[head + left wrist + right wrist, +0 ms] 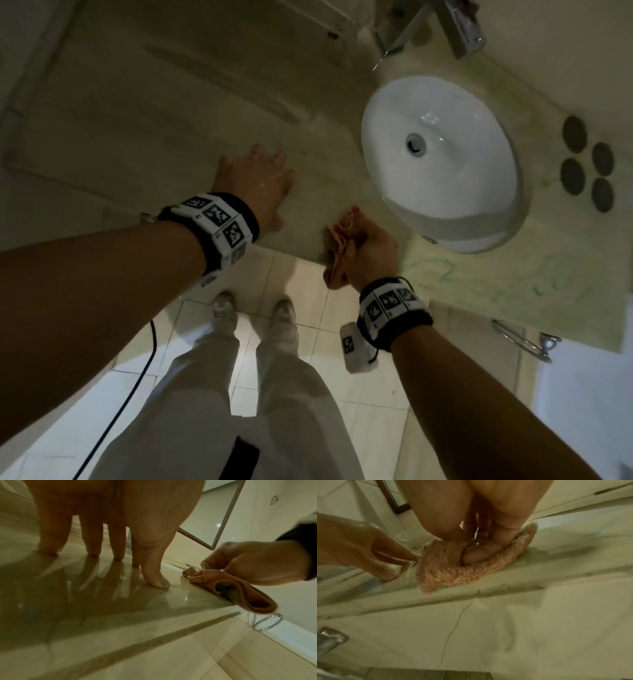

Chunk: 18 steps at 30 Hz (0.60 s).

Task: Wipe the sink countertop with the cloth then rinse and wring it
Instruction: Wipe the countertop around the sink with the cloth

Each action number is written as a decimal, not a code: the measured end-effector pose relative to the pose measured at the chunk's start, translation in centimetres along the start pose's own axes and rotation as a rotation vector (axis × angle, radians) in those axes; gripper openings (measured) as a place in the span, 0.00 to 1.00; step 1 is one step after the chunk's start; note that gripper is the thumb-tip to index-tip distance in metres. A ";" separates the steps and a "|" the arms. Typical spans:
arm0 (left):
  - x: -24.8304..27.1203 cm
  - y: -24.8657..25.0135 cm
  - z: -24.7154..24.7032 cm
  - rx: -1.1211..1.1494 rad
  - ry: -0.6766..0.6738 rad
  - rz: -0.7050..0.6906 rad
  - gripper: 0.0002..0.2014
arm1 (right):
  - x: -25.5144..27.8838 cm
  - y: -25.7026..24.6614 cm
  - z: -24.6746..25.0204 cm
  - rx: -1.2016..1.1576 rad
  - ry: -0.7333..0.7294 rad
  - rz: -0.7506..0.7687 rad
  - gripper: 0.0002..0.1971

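Observation:
A bunched pink cloth point(339, 246) point(240, 592) point(453, 566) lies on the front edge of the pale marble countertop point(322, 178), just left of the white oval sink point(442, 161). My right hand point(368, 246) point(254, 563) point(481, 547) grips the cloth with curled fingers; part of the cloth hangs over the edge. My left hand point(257, 181) point(102, 545) point(373, 555) rests to its left with spread, straight fingers, fingertips point(156, 581) pressing on the wet, glossy countertop point(85, 595).
A chrome tap point(428, 27) stands behind the sink. Several dark round discs point(585, 161) lie on the counter right of the basin. A chrome towel ring point(527, 339) point(267, 622) hangs below the counter. Tiled floor and my legs are below.

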State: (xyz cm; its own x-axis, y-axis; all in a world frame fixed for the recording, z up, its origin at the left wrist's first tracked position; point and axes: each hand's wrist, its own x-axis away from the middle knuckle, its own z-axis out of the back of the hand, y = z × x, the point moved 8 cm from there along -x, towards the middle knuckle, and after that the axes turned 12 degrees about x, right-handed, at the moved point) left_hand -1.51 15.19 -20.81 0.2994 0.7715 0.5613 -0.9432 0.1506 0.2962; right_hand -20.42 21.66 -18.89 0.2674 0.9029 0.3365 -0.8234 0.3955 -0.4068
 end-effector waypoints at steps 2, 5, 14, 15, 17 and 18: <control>-0.1 -0.1 -0.5 0.031 0.005 -0.005 0.41 | 0.8 0.4 0.0 0.028 0.003 0.030 0.12; -0.2 1.2 -2.1 0.051 0.009 -0.070 0.41 | 0.7 0.7 -0.1 0.055 -0.012 0.029 0.10; 0.0 5.5 -2.8 0.058 0.056 -0.101 0.34 | -4.0 1.7 3.0 0.169 0.068 0.068 0.12; -0.1 5.5 -2.9 0.067 0.044 -0.094 0.34 | -5.0 2.0 3.5 0.188 0.065 0.063 0.11; -0.1 5.7 -3.0 0.084 0.041 -0.077 0.34 | -6.4 2.8 4.2 0.223 0.054 0.036 0.08; 0.0 5.7 -2.9 0.085 0.046 -0.067 0.34 | -6.9 3.0 4.4 0.232 0.044 0.029 0.06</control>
State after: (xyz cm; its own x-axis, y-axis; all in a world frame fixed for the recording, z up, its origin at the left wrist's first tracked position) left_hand -7.33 17.85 -21.39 0.3526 0.7896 0.5023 -0.9051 0.1514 0.3973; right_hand -26.98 15.86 -18.71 0.2596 0.9217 0.2882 -0.9225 0.3250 -0.2084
